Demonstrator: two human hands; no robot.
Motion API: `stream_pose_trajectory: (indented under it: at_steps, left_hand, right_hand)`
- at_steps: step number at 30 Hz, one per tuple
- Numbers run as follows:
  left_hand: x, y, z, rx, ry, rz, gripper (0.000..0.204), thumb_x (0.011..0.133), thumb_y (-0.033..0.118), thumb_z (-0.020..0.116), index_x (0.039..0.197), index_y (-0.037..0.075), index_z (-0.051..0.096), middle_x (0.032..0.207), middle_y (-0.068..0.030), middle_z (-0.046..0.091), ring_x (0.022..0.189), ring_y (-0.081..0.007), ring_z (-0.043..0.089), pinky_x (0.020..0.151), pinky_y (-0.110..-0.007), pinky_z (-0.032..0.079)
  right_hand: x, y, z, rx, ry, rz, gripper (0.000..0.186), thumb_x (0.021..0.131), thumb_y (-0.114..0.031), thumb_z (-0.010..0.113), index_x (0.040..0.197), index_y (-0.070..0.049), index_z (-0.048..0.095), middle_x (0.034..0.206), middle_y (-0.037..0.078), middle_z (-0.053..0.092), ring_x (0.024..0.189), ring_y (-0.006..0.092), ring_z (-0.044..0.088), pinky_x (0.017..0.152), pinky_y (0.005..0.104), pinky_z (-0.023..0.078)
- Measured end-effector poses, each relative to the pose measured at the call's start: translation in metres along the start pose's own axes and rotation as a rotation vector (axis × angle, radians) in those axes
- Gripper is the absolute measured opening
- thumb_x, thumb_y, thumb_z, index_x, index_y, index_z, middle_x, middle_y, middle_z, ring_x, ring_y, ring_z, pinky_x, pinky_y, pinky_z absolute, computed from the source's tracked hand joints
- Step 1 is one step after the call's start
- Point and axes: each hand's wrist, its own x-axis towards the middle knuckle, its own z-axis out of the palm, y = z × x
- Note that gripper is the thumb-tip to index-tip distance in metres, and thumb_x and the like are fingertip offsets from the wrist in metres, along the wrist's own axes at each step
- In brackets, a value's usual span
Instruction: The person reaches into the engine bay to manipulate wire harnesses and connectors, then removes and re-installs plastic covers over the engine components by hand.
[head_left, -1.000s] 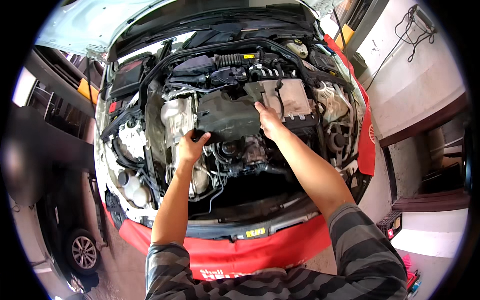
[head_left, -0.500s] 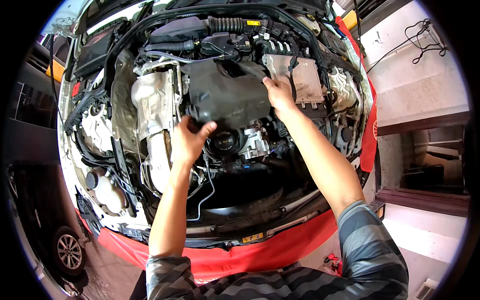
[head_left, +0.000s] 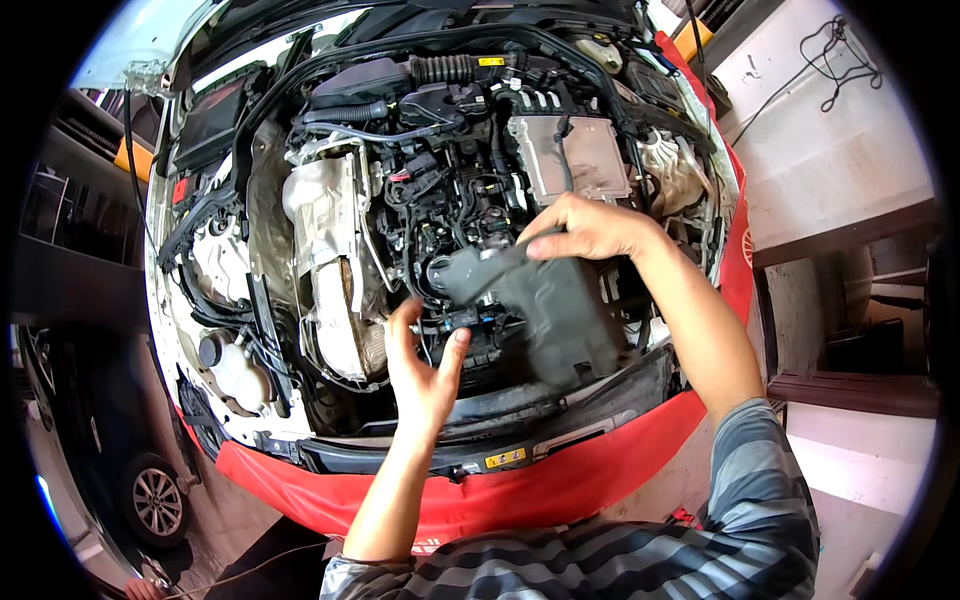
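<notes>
My right hand [head_left: 590, 232] grips the edge of a dark grey plastic engine cover [head_left: 565, 315], thumb on the near side. The cover hangs tilted over the front of the engine bay, slightly blurred by motion. Left of it, my left hand [head_left: 422, 365] is empty, thumb and fingers spread apart. Behind the cover lies the exposed engine [head_left: 450, 190], with black wiring, hoses and connectors. Part of the engine's front is hidden by the cover.
A silver heat shield [head_left: 320, 200] stands left of the engine, a flat grey metal housing [head_left: 570, 158] right of it. A white coolant tank [head_left: 238, 372] sits at the near left. Red protective sheeting [head_left: 560, 485] drapes the car's front edge. A black cable [head_left: 835, 65] lies at the far right.
The engine cover has come off the top of the engine toward me and to the right, in my right hand. My left hand has moved nearer and slightly right, fingers apart.
</notes>
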Motion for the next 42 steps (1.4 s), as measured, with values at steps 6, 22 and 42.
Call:
stream_pose_trajectory:
  at_steps: [6, 22, 42]
  left_hand:
    - [0.016, -0.023, 0.018, -0.651, -0.509, -0.415, 0.038, 0.098, 0.027, 0.068, 0.119, -0.003, 0.057, 0.101, -0.0054, 0.067, 0.097, -0.0119, 0.059, 0.090, -0.027, 0.047]
    - [0.247, -0.063, 0.097, 0.309, -0.236, -0.154, 0.048, 0.086, 0.046, 0.070, 0.095, 0.000, 0.073, 0.091, -0.0221, 0.073, 0.094, -0.0389, 0.070, 0.085, -0.044, 0.053]
    - [0.292, -0.057, 0.157, 0.700, -0.361, 0.414, 0.072, 0.097, 0.058, 0.050, 0.151, 0.012, 0.041, 0.157, -0.0221, 0.034, 0.149, -0.0384, 0.024, 0.121, -0.053, 0.016]
  right_hand:
    - [0.010, 0.012, 0.025, 0.269, 0.113, -0.187, 0.044, 0.094, -0.038, 0.070, 0.119, -0.002, 0.070, 0.106, 0.008, 0.074, 0.101, 0.0145, 0.065, 0.094, 0.0321, 0.049]
    - [0.170, 0.087, -0.020, -0.057, 1.114, 0.167, 0.073, 0.092, -0.041, 0.070, 0.145, 0.000, 0.042, 0.132, 0.023, 0.059, 0.119, 0.0326, 0.059, 0.103, 0.0395, 0.045]
    - [0.120, 0.072, 0.078, -0.061, 1.275, -0.066, 0.060, 0.089, -0.024, 0.071, 0.133, 0.010, 0.048, 0.130, 0.029, 0.056, 0.119, 0.0439, 0.055, 0.103, 0.0458, 0.045]
